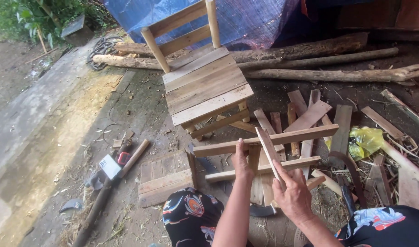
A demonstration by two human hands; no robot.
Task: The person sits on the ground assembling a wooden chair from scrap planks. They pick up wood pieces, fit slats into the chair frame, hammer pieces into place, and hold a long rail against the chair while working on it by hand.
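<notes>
My left hand (242,161) grips the middle of a wooden frame (305,132) made of two long parallel slats joined by short cross pieces. My right hand (292,194) holds a thin loose wooden slat (269,148), tilted up across the frame from lower right to upper left. The frame is held in front of my knees, which are covered in dark patterned cloth (191,217). Just beyond it stands a small wooden chair (205,87) with a slatted seat and backrest.
A low slatted wooden stool (166,180) lies at the left of my knees. A hammer (127,162) and a dark long-handled tool (97,206) rest on the dirt ground to the left. Loose planks (310,114), a yellow plastic bag (367,139), logs (328,73) and a blue tarp (255,18) lie behind.
</notes>
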